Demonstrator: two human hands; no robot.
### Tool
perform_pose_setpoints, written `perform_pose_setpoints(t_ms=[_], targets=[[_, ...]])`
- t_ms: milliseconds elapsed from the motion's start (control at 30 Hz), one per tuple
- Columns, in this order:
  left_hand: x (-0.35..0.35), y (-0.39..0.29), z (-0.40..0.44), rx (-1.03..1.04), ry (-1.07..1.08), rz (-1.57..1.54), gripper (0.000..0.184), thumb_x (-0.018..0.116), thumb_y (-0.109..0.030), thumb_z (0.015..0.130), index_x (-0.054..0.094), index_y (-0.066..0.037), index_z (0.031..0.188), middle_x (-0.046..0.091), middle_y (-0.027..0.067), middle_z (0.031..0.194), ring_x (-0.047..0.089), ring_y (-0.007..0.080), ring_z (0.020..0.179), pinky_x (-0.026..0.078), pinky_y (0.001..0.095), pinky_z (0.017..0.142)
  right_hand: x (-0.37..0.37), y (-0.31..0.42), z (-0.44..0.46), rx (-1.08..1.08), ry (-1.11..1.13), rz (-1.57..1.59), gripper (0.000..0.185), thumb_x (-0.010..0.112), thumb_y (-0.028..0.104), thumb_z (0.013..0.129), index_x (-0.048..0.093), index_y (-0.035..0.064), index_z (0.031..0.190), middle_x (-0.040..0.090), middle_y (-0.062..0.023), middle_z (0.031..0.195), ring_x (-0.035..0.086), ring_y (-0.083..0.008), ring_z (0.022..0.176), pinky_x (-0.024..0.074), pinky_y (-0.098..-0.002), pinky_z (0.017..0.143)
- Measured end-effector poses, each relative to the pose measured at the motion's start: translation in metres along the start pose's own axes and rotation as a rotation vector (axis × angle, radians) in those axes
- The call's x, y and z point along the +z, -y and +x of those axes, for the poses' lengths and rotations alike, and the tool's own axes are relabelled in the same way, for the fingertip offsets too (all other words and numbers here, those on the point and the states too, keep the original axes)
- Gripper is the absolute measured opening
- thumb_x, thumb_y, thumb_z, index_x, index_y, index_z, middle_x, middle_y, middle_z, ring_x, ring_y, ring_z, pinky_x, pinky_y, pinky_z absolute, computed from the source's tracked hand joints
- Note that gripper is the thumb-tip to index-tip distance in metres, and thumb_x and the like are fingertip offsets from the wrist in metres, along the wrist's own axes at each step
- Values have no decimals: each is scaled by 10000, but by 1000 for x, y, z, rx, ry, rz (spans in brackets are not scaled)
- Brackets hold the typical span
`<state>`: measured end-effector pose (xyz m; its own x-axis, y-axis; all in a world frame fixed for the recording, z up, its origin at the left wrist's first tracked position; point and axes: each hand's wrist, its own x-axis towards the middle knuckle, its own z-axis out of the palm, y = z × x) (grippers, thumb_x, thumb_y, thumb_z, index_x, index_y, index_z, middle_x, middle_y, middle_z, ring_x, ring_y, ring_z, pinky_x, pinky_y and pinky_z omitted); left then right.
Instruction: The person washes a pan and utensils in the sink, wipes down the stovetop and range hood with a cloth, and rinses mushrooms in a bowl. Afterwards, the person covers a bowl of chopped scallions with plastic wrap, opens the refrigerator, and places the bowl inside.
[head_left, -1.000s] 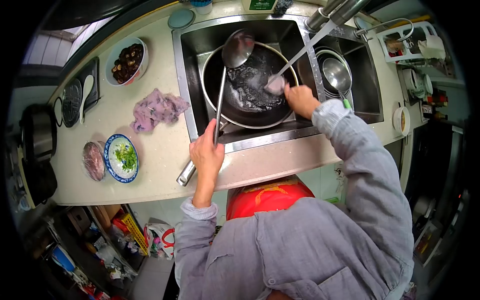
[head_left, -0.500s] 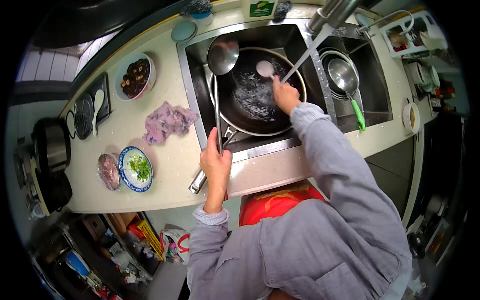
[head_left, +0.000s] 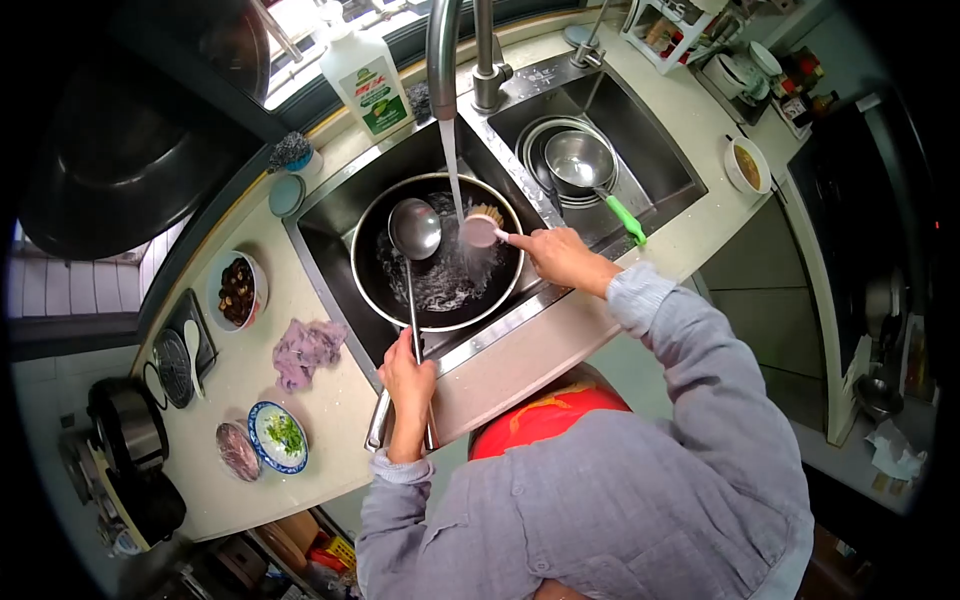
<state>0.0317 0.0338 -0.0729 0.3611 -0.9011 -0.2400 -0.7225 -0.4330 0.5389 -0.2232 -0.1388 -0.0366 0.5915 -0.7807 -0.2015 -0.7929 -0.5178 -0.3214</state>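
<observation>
My left hand [head_left: 405, 380] grips the long handle of a steel ladle [head_left: 414, 230], whose bowl is over the inside of a dark wok [head_left: 362, 280]. The wok sits in the left basin, its handle [head_left: 378, 420] reaching past the counter's front edge beside my left hand. In my right hand [head_left: 562, 257] is a pale pink scrub brush [head_left: 481, 232], turned so that tan bristles show along its far side. Water [head_left: 451, 160] runs from the faucet [head_left: 443, 70] beside the brush and into the wok, where the surface ripples.
The right basin holds nested pans with a green-handled steel pot [head_left: 580, 160]. On the left counter are a bowl of dark pieces [head_left: 262, 290], a purple cloth [head_left: 305, 352], a blue-rimmed bowl [head_left: 258, 440] of chopped greens and a dish of meat [head_left: 238, 452]. A white bottle [head_left: 368, 85] stands behind the sink.
The ladle's bowl has moved from the wok's left rim to over its inside. The brush has come up from the wok beside the water stream and turned. My view has swung round.
</observation>
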Motion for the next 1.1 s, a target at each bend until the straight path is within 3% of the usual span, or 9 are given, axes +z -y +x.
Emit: perform_pose_setpoints(t_ms=[67,200,267,467,567,633,733,967,1100], targets=[[1,-9,7,-16,45,32,541,568,-104,630,541,-94,1171,622,153,973,557,298,967,351,404,856,-7,-13,-4,-12,51,84,442,512,62,751,554,201,1168,638,-129,858,609,-318,803,469,-430,688],[1,-34,16,-164,252,-171,489,580,-174,664,552,-63,1139,643,166,829,618,310,779,473,387,716,-18,-53,-17,48,-407,271,415,549,141,788,528,203,1197,633,-142,891,610,-327,782,484,-412,684],[8,-43,15,-137,277,-185,487,585,-198,672,553,-80,1144,648,155,837,624,292,805,474,386,738,-47,-68,-30,330,-425,293,446,555,155,775,508,202,1216,632,-150,918,608,-329,819,480,-415,719],[11,-61,49,135,232,64,315,581,-266,746,643,-90,1001,647,141,918,614,304,875,475,392,775,-39,-191,-54,689,-322,38,439,473,144,769,512,160,1206,622,-178,963,589,-364,896,460,-447,789],[19,-92,96,96,88,-299,308,566,-233,786,624,-56,1031,642,154,935,616,299,890,475,355,772,-29,-211,-50,709,-166,-45,393,491,138,763,534,131,1153,625,-180,959,587,-362,920,458,-459,795],[28,-122,128,90,47,-595,275,553,-206,827,624,-19,1016,654,101,807,601,144,727,452,269,655,-31,-214,-42,753,-52,-131,284,523,127,758,591,90,1031,618,-175,947,585,-349,922,459,-468,782],[43,-153,159,-133,10,-869,251,604,-223,792,655,5,885,620,63,717,552,118,634,425,259,595,-46,-212,-32,402,34,-504,207,540,110,760,624,77,946,592,-148,935,573,-333,901,465,-459,765],[44,-84,134,-311,-240,-350,318,684,-318,682,639,-4,666,614,163,749,592,301,698,456,388,671,-48,-202,110,8,-426,176,352,568,240,809,552,29,1090,557,-169,1067,526,-319,1030,412,-377,882],[12,-21,92,-98,-442,-149,285,666,-230,718,577,21,615,547,162,623,532,282,592,409,369,580,-72,-173,232,-100,-621,573,618,547,339,841,333,41,1338,474,-192,1262,511,-289,1106,403,-364,902]])
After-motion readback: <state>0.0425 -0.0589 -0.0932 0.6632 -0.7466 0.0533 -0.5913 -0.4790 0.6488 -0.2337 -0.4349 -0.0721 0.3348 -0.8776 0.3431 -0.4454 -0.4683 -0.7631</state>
